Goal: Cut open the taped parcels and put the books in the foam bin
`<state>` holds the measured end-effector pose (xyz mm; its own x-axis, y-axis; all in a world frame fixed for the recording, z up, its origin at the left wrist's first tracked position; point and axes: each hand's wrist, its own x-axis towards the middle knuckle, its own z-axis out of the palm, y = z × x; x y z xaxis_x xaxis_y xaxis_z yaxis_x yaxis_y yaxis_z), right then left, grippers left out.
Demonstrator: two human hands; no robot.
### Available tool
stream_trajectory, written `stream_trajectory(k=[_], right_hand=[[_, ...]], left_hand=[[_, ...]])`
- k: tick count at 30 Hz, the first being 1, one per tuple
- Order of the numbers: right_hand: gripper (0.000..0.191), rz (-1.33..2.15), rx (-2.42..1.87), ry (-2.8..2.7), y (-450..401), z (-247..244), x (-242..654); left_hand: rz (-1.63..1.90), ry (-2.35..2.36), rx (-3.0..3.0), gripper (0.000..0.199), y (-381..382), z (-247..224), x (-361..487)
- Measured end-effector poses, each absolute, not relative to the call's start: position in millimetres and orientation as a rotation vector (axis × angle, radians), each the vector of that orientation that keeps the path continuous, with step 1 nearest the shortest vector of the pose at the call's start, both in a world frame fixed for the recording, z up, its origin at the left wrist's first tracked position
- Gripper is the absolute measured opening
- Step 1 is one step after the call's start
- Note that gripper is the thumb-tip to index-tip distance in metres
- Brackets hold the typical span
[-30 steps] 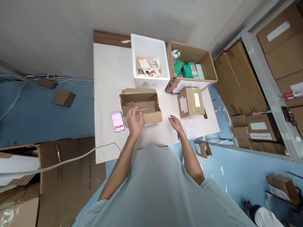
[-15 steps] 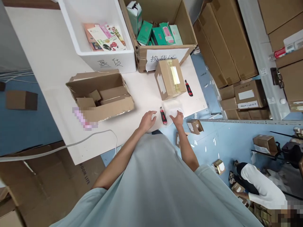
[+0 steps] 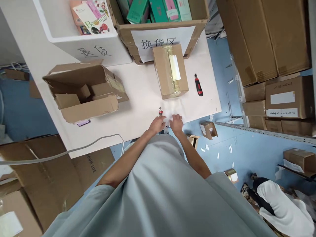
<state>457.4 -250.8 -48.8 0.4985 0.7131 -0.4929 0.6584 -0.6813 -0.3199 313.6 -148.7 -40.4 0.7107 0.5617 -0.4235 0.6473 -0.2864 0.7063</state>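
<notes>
My left hand (image 3: 157,125) is at the table's front edge, thumb and fingers apart, and covers the lower part of a red and black cutter (image 3: 160,111). My right hand (image 3: 176,123) lies with spread fingers on the near part of a thin whitish packet (image 3: 174,106). Both hands are open, close together on either side of the packet's near end. Just beyond the packet sits a taped brown carton (image 3: 161,72) with a white label. A second red and black cutter (image 3: 198,85) lies to its right.
An opened carton (image 3: 90,113) stands at left, near a grey cable (image 3: 93,142). Behind are a white foam bin (image 3: 98,49) with booklets and a large box (image 3: 127,36) of green packages. Stacked cartons (image 3: 261,42) stand right; a person (image 3: 283,204) bends low at lower right.
The view has shifted closer to the table. My hands have come nearer to each other; my left hand now covers part of the nearer cutter, and my right hand lies further over the packet.
</notes>
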Motion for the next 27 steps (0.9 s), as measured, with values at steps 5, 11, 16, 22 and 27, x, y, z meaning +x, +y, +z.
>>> stream_trajectory(k=[5, 11, 16, 22, 27], right_hand=[[0.034, 1.066, -2.387, -1.352, -239.7, -43.4, 468.1], [0.032, 0.883, -2.084, -1.004, -261.8, -20.8, 507.4], [0.041, 0.893, -1.974, -0.807, -287.3, -9.0, 541.2], [0.069, 0.934, -1.929, -0.913, -301.7, -2.3, 546.5], [0.043, 0.742, -2.104, -0.996, -309.1, -17.3, 570.6]], left_hand=[[-0.057, 1.082, 1.939, 0.068, -153.5, -43.4, 303.9], [0.023, 1.203, 1.845, 0.078, -153.0, -29.7, 303.4], [0.033, 1.127, 1.925, 0.057, -145.2, -15.2, 331.9], [0.059, 0.834, 2.006, 0.024, -148.3, 6.2, 380.3], [0.041, 0.721, 2.026, 0.046, -164.4, 7.4, 402.0]])
